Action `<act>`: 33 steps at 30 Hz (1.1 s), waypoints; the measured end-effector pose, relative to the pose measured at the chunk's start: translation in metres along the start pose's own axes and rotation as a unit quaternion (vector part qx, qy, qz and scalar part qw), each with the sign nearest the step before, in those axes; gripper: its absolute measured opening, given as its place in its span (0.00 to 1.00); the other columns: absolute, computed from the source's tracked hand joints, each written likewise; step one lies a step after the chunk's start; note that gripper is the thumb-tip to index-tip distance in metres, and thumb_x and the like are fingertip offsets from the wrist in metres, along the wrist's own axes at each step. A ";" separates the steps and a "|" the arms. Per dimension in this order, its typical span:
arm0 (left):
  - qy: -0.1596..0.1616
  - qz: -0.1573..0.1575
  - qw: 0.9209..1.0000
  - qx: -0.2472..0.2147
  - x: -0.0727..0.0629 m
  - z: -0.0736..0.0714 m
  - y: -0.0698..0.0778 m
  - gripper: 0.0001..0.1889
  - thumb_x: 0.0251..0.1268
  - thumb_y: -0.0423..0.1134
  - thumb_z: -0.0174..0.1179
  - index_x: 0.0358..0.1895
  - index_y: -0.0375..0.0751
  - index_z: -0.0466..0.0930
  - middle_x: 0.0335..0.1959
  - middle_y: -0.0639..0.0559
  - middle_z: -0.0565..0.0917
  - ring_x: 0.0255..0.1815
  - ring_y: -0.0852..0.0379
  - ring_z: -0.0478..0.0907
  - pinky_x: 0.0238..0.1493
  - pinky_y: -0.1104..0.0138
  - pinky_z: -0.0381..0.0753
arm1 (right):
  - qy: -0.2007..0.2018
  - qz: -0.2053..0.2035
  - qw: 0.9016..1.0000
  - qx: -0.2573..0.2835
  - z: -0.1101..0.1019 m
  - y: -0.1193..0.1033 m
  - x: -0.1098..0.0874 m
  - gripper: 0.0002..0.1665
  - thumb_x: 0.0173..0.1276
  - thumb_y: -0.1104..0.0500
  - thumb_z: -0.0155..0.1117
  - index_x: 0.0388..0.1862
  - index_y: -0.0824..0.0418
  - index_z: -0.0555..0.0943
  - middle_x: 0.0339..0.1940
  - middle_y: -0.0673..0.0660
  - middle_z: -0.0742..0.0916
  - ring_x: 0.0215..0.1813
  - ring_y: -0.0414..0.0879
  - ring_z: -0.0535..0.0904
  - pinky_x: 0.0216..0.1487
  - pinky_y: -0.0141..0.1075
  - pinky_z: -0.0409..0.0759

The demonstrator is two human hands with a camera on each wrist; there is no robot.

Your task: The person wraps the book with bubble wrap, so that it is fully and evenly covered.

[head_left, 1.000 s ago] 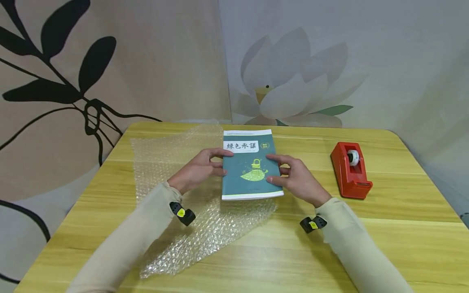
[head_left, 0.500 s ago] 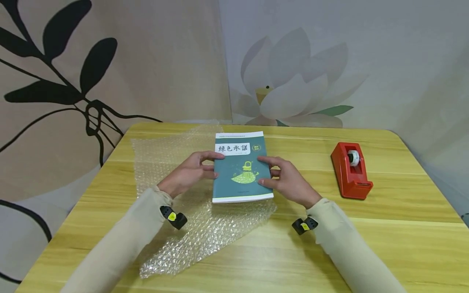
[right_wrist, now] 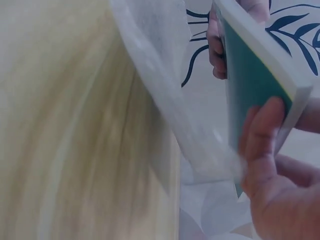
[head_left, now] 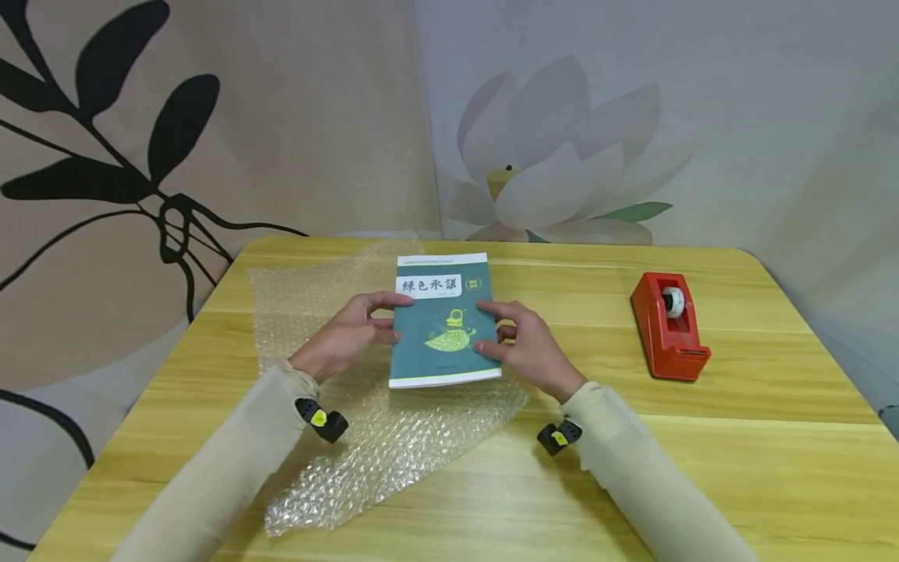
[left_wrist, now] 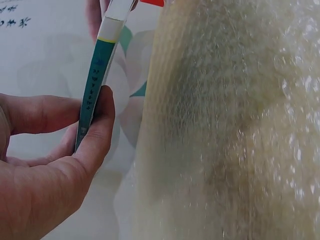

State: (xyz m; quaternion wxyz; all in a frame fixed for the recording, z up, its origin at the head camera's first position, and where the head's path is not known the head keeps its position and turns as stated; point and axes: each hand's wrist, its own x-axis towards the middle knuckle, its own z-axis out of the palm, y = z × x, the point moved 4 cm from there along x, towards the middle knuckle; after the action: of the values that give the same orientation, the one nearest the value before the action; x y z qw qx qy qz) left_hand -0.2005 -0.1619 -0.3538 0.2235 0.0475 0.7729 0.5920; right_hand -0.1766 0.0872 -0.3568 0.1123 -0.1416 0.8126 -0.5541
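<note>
A teal paperback book (head_left: 444, 363) with a white title label and a yellow-green drawing is held between both hands over a sheet of bubble wrap (head_left: 403, 441). My left hand (head_left: 340, 336) pinches its left edge. In the left wrist view the book's spine (left_wrist: 95, 75) sits between the thumb and fingers. My right hand (head_left: 528, 350) grips the opposite edge, and the right wrist view shows fingers (right_wrist: 265, 125) on the teal cover and white page edges. There the book hangs above the table surface, with the wrap's edge (right_wrist: 160, 85) below it.
On the right side of the wooden table (head_left: 576, 484) stands a red tape dispenser (head_left: 670, 332) with a roll of tape in it. Behind the table's back edge rises a wall (head_left: 337, 117) printed with leaves and a lotus.
Both hands have carried the book leftward, farther over the bubble wrap. Their hold on it looks the same. The wrap and the tape dispenser have stayed where they were.
</note>
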 end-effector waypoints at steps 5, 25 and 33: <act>0.008 0.003 1.000 0.002 -0.002 -0.007 -0.003 0.31 0.65 0.21 0.53 0.72 0.38 0.65 0.78 0.41 0.61 0.72 0.39 0.71 0.76 0.46 0.64 | -0.005 0.003 1.000 0.017 0.005 0.000 0.000 0.39 0.67 0.67 0.67 0.76 0.60 0.67 0.69 0.62 0.73 0.38 0.46 0.76 0.34 0.28 0.79; 0.030 0.012 0.999 0.025 -0.009 -0.029 -0.016 0.31 0.66 0.20 0.51 0.73 0.35 0.63 0.77 0.37 0.60 0.72 0.37 0.70 0.73 0.48 0.69 | -0.036 0.006 0.997 0.073 0.035 0.002 0.001 0.44 0.66 0.73 0.63 0.79 0.61 0.60 0.73 0.61 0.70 0.36 0.42 0.79 0.41 0.46 0.88; 0.038 0.004 0.998 0.049 -0.015 -0.040 -0.021 0.30 0.68 0.21 0.50 0.74 0.37 0.63 0.79 0.37 0.58 0.76 0.35 0.65 0.74 0.46 0.68 | -0.037 0.016 0.996 0.083 0.052 -0.002 0.005 0.45 0.65 0.74 0.62 0.79 0.62 0.60 0.76 0.63 0.67 0.37 0.43 0.79 0.41 0.45 0.89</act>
State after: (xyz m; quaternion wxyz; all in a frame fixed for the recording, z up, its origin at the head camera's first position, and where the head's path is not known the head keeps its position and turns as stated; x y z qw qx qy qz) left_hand -0.1995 -0.2089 -0.3617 0.1893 0.0393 0.8087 0.5555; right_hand -0.1633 0.0392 -0.3735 0.1619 -0.1394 0.7615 -0.6120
